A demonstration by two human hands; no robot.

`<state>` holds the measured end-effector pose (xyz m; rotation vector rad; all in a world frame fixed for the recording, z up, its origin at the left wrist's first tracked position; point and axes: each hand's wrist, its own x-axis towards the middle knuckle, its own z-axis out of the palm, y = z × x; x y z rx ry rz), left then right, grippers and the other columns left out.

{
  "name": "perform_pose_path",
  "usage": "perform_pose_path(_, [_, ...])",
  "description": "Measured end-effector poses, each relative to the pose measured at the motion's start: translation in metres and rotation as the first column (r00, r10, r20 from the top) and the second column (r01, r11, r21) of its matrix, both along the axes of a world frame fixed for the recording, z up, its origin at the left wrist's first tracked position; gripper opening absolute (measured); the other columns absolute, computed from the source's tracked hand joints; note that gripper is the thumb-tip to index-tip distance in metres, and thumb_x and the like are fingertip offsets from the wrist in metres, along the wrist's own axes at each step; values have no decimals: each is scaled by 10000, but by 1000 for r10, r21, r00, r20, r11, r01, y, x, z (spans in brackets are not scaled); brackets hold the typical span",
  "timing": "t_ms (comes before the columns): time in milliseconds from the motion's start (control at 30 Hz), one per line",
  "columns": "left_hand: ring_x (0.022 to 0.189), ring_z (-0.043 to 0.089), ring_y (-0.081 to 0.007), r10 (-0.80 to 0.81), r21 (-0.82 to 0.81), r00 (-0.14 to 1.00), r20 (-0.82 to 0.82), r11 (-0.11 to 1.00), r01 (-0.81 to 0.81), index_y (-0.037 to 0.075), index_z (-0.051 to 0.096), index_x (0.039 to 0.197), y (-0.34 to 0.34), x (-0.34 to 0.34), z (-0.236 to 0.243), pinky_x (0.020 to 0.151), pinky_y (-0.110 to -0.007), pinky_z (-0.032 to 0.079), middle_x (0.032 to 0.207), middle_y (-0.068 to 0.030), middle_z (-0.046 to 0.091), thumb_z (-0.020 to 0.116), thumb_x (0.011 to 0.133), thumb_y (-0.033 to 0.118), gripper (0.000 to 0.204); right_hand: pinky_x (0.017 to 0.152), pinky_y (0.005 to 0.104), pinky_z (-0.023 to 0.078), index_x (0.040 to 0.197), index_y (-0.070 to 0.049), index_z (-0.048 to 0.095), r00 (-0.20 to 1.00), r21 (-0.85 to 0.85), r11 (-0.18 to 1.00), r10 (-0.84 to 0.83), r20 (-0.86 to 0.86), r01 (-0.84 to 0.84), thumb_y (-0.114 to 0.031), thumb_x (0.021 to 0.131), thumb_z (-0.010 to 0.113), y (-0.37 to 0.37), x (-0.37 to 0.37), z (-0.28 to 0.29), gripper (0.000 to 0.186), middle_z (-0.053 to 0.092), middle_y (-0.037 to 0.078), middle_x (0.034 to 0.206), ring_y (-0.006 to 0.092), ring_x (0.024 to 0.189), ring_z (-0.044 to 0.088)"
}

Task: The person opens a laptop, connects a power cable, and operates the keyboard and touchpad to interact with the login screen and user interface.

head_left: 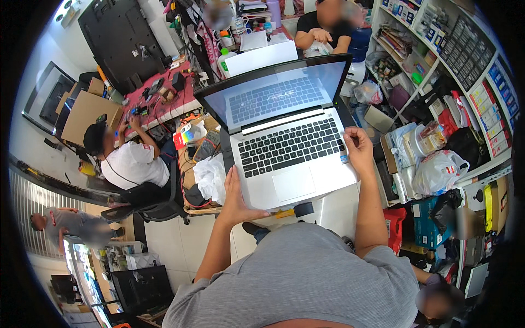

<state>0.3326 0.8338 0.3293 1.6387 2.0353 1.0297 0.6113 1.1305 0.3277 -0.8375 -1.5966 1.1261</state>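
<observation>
A silver laptop (258,192) with black keys stands unfolded in front of me, tilted a little. Its lit screen (276,97) shows a picture of a keyboard. My left hand (235,201) grips the front left corner, thumb along the front edge and fingers up the left side. At the right edge, beside the keys, my right hand (359,148) is closed with its fingers curled against the laptop; the tips are partly hidden. What bears the laptop's weight underneath is mostly out of sight.
Left of the laptop, a white plastic bag (210,177) and a multimeter (208,145) lie on a bench. A person in a white shirt (136,164) sits at a red-topped bench (180,109). Another person (314,33) is behind the screen. Crowded shelves (437,71) line the right.
</observation>
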Motion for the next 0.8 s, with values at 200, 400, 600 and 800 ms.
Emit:
perform_pose_path(200, [1388, 422, -366, 101, 155, 972, 210, 979, -135, -46, 335, 1507, -4, -18, 1, 1161, -434, 293, 1466, -273, 456, 838, 751, 196, 939, 758, 224, 497, 1053, 3, 656, 999, 49, 999, -23, 31, 22, -83, 922, 711, 3, -2, -2, 166, 660, 40, 963, 77, 854, 607])
perform_pose_path(400, [1030, 635, -314, 421, 259, 907, -22, 879, -401, 47, 633, 1283, 9, -56, 15, 912, -388, 499, 1120, -170, 654, 720, 835, 18, 457, 805, 238, 499, 1082, -8, 664, 999, -58, 998, 41, 23, -39, -88, 930, 701, 8, 11, -12, 176, 667, 47, 1005, 96, 879, 618])
perform_pose_path(600, [1204, 574, -356, 361, 168, 869, -339, 932, -322, 83, 683, 1202, 22, -100, -2, 1045, -404, 428, 1260, -169, 637, 698, 840, 42, 365, 818, 317, 525, 1081, -84, 682, 907, 267, 891, -407, 107, 368, -90, 924, 683, -45, 61, -26, 157, 689, 59, 1078, 163, 928, 642])
perform_pose_path(800, [1132, 620, -333, 259, 147, 906, -335, 964, -221, -36, 680, 1186, -13, -220, -80, 978, -409, 493, 1203, -207, 673, 688, 846, -8, 341, 767, 329, 532, 1016, -32, 665, 795, -67, 796, -605, -43, 602, -148, 911, 683, -120, 55, -83, 158, 645, 109, 1022, 180, 870, 650])
